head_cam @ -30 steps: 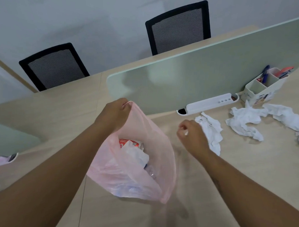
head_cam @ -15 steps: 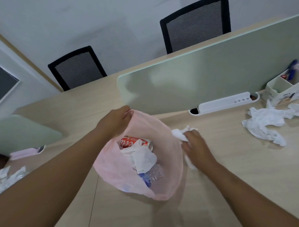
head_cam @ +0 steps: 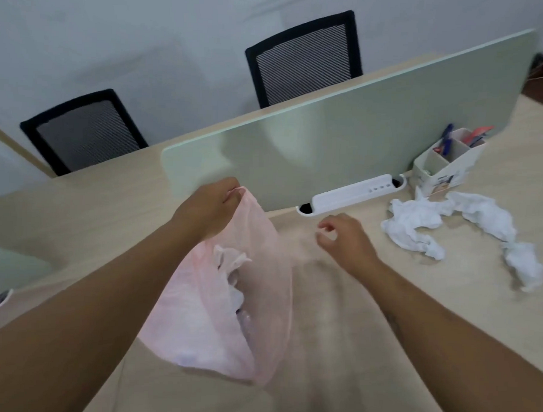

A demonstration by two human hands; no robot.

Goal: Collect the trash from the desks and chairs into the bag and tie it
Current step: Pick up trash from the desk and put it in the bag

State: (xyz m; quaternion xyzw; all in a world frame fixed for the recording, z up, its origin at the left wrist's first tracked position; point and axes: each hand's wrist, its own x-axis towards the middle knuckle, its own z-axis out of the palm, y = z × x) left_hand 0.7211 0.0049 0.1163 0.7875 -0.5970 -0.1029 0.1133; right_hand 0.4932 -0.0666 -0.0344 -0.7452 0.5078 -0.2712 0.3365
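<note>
The left hand (head_cam: 212, 204) pinches the rim of the pink bag (head_cam: 229, 297) and holds it up near the middle of the desk (head_cam: 382, 351), just in front of the divider panel (head_cam: 344, 146). The right hand (head_cam: 340, 240) hangs empty beside the bag mouth, fingers loosely curled and half open. Half a second ago that hand carried a crumpled tissue to the rim; now the tissue is gone from it and white paper shows inside the bag, so that piece looks collected. More tissues (head_cam: 449, 226) lie toward the desk's right edge, below the pen holder (head_cam: 446, 163), so collecting is not finished. The bag's long axis runs from the raised rim down toward the near edge, mouth opening up and to the right.
</note>
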